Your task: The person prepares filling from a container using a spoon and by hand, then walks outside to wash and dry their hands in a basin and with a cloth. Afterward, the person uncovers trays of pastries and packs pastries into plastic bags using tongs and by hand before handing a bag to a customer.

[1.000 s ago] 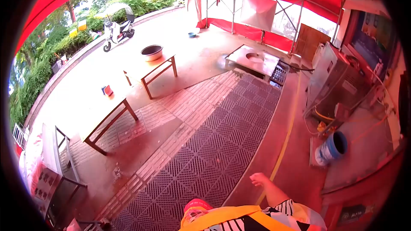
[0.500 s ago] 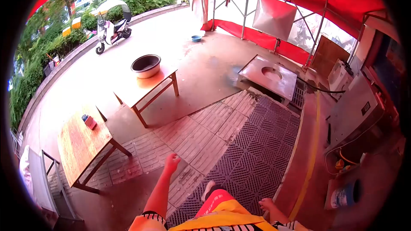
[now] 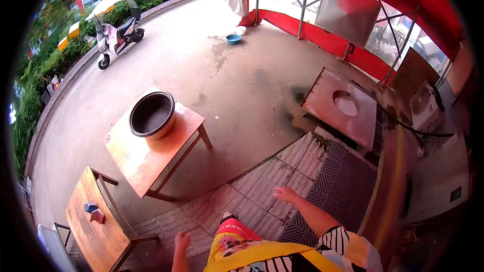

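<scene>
My left hand [image 3: 182, 241] hangs low in front of my body and holds nothing that I can see; its fingers are loose. Stretched forward over the paving, my right hand [image 3: 286, 194] also carries nothing, its fingers slightly apart. Neither one touches anything. Ahead on the left, a large round pot [image 3: 154, 116] with a dark inside and a pale outside stands on a wooden table [image 3: 146, 166]. Closer to my left hand is a second wooden table [image 3: 96, 242], with a small red and dark-blue object [image 3: 94, 213] on it.
At the right stands a low metal stove table [image 3: 327, 88] with a round opening, near a black ribbed mat [image 3: 343, 186]. A hose [image 3: 421, 132] runs at the far right. Further off are a blue basin [image 3: 233, 39] and a parked scooter [image 3: 116, 40].
I have stepped forward, so the pot and tables appear nearer. My right hand has swung forward, while my left hand has dropped back toward my body.
</scene>
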`<state>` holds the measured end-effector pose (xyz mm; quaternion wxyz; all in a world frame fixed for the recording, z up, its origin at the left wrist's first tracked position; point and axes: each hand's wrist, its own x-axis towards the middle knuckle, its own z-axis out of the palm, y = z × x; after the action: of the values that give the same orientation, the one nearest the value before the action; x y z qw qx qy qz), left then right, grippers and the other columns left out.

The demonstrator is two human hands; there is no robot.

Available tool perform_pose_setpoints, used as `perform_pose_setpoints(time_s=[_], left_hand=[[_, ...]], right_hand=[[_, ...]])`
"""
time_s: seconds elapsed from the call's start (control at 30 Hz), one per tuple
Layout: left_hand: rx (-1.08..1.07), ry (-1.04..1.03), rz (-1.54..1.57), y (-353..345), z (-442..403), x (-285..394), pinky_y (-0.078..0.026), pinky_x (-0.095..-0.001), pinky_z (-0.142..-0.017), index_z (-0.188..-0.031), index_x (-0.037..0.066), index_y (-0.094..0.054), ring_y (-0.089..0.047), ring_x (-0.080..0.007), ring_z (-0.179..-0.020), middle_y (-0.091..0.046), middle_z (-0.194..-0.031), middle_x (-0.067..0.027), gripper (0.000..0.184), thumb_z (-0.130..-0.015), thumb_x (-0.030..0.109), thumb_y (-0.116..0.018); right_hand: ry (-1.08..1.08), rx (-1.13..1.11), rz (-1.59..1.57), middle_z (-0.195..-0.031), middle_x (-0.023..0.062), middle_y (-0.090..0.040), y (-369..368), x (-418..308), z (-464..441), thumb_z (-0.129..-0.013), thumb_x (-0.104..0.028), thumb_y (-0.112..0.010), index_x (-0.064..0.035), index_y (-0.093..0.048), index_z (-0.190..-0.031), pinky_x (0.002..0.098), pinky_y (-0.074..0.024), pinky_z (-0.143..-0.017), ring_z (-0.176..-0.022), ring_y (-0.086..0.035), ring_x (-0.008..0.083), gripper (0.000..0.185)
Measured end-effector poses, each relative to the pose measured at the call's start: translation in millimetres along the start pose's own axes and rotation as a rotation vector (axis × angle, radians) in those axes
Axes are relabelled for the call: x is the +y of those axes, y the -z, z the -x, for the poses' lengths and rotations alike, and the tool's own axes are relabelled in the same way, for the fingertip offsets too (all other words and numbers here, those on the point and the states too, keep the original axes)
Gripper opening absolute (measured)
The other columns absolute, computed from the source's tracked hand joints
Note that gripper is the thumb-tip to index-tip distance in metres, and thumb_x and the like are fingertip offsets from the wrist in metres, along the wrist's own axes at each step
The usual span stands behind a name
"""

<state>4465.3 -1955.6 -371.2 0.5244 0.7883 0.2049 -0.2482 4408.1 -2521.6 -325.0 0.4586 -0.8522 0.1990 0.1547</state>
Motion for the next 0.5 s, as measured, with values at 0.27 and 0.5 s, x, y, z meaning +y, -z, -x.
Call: perform_pose_setpoints(time_s=[0.27,0.5], left_hand=[[0.186,-0.001,0.13,-86.3,-302.1,312.6,-0.04,-0.0264,-0.036,-0.093,-0.001,-0.052,-0.052,-0.0133,-0.046,-0.056,-0.072,-0.0076,0.017,-0.079,0.008,-0.059],[-0.467,-0.545,-0.066,-389.3,-499.8,771.1,-0.05,-0.0286,-0.062,-0.122,0.007,-0.049,-0.06,-0.0171,-0.08,-0.056,-0.107,-0.0111,0.044,-0.083,0.02,-0.065]], right_hand=[[-0.175,0.225,-0.462,-0.095,0.0139,-0.065,173.8,-122.7,-343.3,-0.076,-0.035,-0.064,-0.0052,-0.058,-0.111,0.0349,-0.0487,-0.076,-0.086,-0.062,0.0266,0.046],[-0.682,0.291,-0.358,-0.074,0.0095,-0.064,297.9,42.3,-426.1,-0.077,-0.025,-0.064,-0.0019,-0.062,-0.091,0.034,-0.0496,-0.051,-0.056,-0.061,0.0191,0.027]])
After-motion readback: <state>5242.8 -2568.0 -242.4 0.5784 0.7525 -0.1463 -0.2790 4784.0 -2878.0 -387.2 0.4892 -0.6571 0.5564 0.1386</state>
